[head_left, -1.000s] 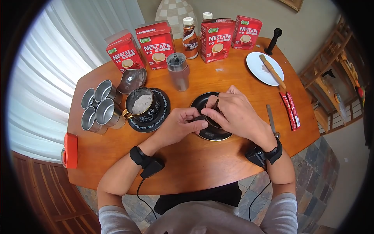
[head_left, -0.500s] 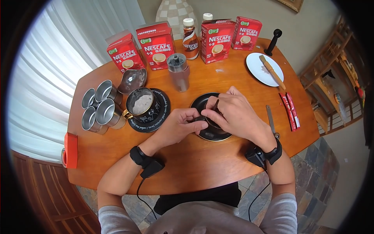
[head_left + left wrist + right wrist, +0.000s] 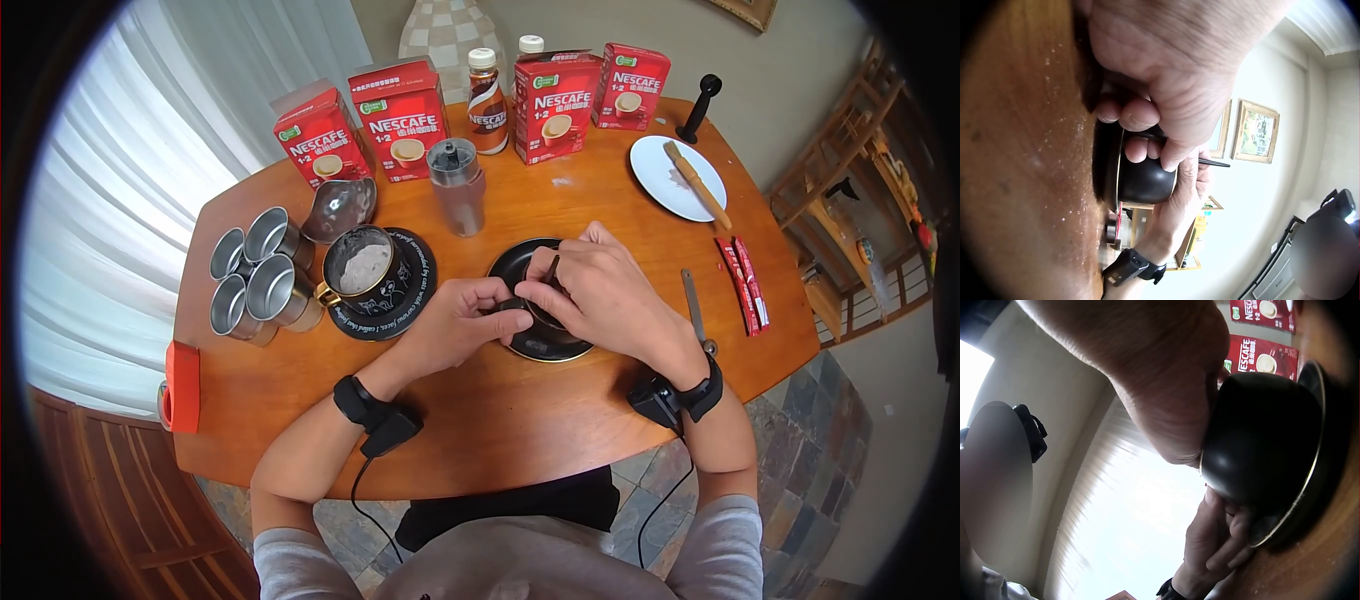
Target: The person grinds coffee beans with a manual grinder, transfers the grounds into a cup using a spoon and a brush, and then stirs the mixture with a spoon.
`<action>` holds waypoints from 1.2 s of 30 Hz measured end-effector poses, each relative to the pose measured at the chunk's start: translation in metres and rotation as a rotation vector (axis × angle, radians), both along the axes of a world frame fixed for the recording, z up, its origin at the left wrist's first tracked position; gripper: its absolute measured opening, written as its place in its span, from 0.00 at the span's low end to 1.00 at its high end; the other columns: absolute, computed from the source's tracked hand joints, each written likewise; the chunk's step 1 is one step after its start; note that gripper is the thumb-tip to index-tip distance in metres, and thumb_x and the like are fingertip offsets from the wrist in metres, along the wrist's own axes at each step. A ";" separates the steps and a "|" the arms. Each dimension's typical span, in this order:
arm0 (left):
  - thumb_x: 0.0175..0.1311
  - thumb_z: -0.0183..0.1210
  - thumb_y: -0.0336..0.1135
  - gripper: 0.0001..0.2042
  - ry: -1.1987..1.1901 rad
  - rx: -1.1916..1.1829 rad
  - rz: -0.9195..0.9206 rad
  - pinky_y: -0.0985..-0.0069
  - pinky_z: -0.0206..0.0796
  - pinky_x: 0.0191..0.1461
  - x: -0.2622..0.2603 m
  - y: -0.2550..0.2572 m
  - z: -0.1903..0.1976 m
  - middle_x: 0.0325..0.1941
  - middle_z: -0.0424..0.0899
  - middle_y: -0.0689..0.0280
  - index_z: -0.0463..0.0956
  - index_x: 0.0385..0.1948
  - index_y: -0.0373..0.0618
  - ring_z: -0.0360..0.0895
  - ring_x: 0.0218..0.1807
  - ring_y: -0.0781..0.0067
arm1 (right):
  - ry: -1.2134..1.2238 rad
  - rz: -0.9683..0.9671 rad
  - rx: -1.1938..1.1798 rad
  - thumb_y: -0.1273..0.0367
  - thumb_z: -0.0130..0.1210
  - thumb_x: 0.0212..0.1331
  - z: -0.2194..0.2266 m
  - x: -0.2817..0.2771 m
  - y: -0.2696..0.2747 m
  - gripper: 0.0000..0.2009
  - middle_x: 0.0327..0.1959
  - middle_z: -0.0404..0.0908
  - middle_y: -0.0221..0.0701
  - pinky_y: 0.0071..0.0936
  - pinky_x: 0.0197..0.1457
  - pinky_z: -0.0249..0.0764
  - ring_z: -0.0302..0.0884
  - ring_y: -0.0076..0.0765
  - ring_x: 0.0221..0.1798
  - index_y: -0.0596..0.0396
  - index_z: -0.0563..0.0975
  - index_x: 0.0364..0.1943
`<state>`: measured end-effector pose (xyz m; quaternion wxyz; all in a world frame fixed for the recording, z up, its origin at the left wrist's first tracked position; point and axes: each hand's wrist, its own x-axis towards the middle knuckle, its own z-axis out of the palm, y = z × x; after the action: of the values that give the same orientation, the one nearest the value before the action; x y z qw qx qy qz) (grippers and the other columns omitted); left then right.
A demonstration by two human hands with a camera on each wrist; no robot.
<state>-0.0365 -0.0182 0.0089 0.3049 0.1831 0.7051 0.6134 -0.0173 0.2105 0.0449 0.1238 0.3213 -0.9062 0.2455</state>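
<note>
A black cup [image 3: 1260, 437] with a gold rim line stands on a black gold-edged saucer [image 3: 512, 262], in front of the person. From the left, the left hand [image 3: 465, 322] grips the cup's dark handle between thumb and fingers. Over the cup's top is the right hand [image 3: 605, 300], its fingers pinching a thin dark stick [image 3: 554, 267]. The stick's tapered upper end pokes out past the hand in the left wrist view, and its lower end is hidden. The right hand covers much of the cup's mouth in the head view.
Left: a black mug [image 3: 365, 268] of pale powder, several metal cups [image 3: 275, 287] and a dark glossy bowl [image 3: 340, 208]. Behind: a grinder [image 3: 458, 190], red Nescafe boxes [image 3: 405, 130] and bottles. Right: a white plate [image 3: 660, 185] with a brush, red sachets [image 3: 745, 285], a metal utensil [image 3: 694, 305].
</note>
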 end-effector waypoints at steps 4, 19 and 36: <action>0.73 0.66 0.42 0.12 -0.004 -0.004 -0.003 0.85 0.49 0.16 0.000 0.000 0.002 0.27 0.81 0.76 0.77 0.31 0.48 0.65 0.19 0.92 | -0.003 -0.004 0.006 0.60 0.59 0.71 0.001 0.000 0.000 0.12 0.25 0.82 0.38 0.37 0.48 0.64 0.79 0.45 0.33 0.54 0.82 0.36; 0.73 0.66 0.41 0.12 -0.003 0.009 -0.005 0.85 0.49 0.15 0.000 -0.001 0.001 0.27 0.82 0.75 0.78 0.32 0.47 0.64 0.17 0.92 | 0.038 0.004 -0.002 0.60 0.60 0.70 0.001 0.000 0.000 0.12 0.25 0.82 0.37 0.38 0.46 0.65 0.79 0.44 0.32 0.53 0.83 0.34; 0.73 0.66 0.42 0.12 -0.010 -0.003 -0.003 0.85 0.50 0.14 0.000 -0.001 0.002 0.27 0.83 0.74 0.78 0.32 0.47 0.66 0.16 0.91 | 0.030 -0.002 -0.006 0.61 0.60 0.70 -0.001 -0.001 0.000 0.11 0.25 0.82 0.37 0.38 0.47 0.64 0.79 0.44 0.33 0.53 0.83 0.34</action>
<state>-0.0361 -0.0191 0.0106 0.3097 0.1806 0.7042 0.6128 -0.0183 0.2106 0.0436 0.1383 0.3238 -0.9038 0.2433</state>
